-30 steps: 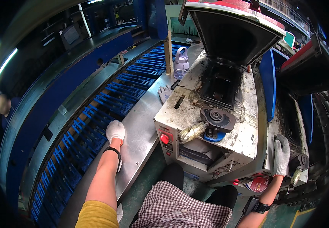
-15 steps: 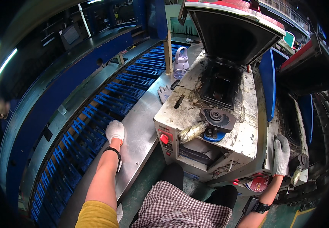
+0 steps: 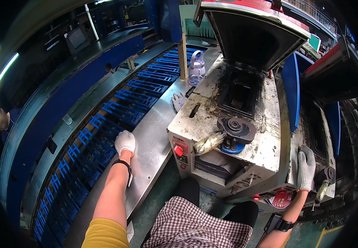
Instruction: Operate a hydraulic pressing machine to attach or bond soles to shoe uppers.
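rests left hand (image 3: 125,143) on steel bench (image 3: 154,134), cannot tell if gripping; lays right hand (image 3: 306,168) outstretched along the right-hand machine (image 3: 290,165), seemingly for support.

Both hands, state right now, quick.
Left hand: over the metal table; open or closed cannot be told.
Right hand: open, fingers extended, nothing visibly held.

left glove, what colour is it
The left glove is whitish; it shows best in the head view.
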A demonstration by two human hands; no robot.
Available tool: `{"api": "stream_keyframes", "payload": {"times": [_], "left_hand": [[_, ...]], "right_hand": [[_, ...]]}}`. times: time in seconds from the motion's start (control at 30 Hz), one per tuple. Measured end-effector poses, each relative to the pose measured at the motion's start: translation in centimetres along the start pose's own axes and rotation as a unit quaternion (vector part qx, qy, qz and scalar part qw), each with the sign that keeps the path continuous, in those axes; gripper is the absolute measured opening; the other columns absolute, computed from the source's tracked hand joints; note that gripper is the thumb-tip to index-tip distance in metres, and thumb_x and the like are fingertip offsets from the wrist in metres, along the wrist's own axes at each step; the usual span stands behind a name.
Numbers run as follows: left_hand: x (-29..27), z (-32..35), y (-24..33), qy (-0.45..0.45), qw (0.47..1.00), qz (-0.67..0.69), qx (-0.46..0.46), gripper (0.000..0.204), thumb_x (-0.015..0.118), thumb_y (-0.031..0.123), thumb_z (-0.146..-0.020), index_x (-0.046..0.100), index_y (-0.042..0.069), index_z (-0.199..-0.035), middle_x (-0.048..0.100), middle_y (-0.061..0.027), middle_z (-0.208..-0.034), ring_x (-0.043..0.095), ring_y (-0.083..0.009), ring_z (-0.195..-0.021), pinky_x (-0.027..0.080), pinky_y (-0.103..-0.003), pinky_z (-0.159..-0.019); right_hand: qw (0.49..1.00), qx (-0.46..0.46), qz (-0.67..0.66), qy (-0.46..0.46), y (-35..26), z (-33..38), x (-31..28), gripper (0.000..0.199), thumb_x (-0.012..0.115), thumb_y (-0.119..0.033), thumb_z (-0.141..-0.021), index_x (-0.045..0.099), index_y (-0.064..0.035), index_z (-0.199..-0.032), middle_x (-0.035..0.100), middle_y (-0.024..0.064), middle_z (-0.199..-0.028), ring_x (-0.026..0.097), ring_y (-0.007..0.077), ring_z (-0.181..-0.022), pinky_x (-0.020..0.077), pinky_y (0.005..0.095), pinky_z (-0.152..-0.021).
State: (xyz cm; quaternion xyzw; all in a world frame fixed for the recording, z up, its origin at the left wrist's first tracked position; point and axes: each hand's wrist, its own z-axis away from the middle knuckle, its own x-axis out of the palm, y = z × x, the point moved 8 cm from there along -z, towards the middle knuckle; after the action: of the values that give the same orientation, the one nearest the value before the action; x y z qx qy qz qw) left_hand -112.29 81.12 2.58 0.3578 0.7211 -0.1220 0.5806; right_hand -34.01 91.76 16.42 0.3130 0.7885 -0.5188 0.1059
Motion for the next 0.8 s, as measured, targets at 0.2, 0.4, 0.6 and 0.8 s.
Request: {"api": "stream_keyframes", "payload": {"times": [0.2, 0.4, 0.6, 0.8], "left_hand": [[0.01, -0.04, -0.19, 0.001, 1.000, -0.002, -0.002, 0.041, 0.042, 0.030, -0.097, 0.074, 0.004, -0.101, 0.072, -0.0207, -0.112, 0.068, -0.0406, -0.105, 0.053, -0.052, -0.093], [0.01, 0.04, -0.15, -0.004, 1.000, -0.002, -0.002, 0.041, 0.041, 0.030, -0.097, 0.073, 0.004, -0.103, 0.071, -0.0206, -0.114, 0.067, -0.0403, -0.107, 0.053, -0.051, -0.093], [-0.18, 0.10, 0.05, -0.006, 1.000, 0.006, -0.002, 0.041, 0.042, 0.030, -0.097, 0.072, 0.003, -0.101, 0.070, -0.0215, -0.114, 0.067, -0.0411, -0.106, 0.053, -0.051, -0.094], [0.20, -0.12, -0.27, -0.003, 1.000, 0.004, 0.000, 0.041, 0.042, 0.030, -0.097, 0.072, 0.003, -0.101, 0.070, -0.0217, -0.113, 0.067, -0.0411, -0.106, 0.053, -0.051, -0.094]], "right_hand": [[1.000, 0.000, -0.005, 0.001, -0.16, 0.08, 0.05, 0.029, 0.061, -0.005, -0.099, 0.064, 0.0059, -0.126, 0.068, 0.0142, -0.127, 0.061, 0.0229, -0.121, 0.0424, 0.0333, -0.110], [1.000, -0.001, 0.009, 0.002, -0.19, 0.02, 0.00, 0.029, 0.061, -0.005, -0.098, 0.064, 0.0054, -0.125, 0.069, 0.0138, -0.126, 0.062, 0.0222, -0.120, 0.0429, 0.0329, -0.109], [1.000, -0.001, 0.009, -0.002, -0.44, 0.14, -0.03, 0.029, 0.059, -0.006, -0.099, 0.063, 0.0050, -0.126, 0.068, 0.0127, -0.127, 0.061, 0.0211, -0.121, 0.0422, 0.0321, -0.109], [1.000, -0.001, -0.005, 0.001, -0.47, 0.09, 0.09, 0.030, 0.061, -0.006, -0.099, 0.064, 0.0058, -0.126, 0.069, 0.0142, -0.126, 0.062, 0.0226, -0.120, 0.0429, 0.0332, -0.109]]}}
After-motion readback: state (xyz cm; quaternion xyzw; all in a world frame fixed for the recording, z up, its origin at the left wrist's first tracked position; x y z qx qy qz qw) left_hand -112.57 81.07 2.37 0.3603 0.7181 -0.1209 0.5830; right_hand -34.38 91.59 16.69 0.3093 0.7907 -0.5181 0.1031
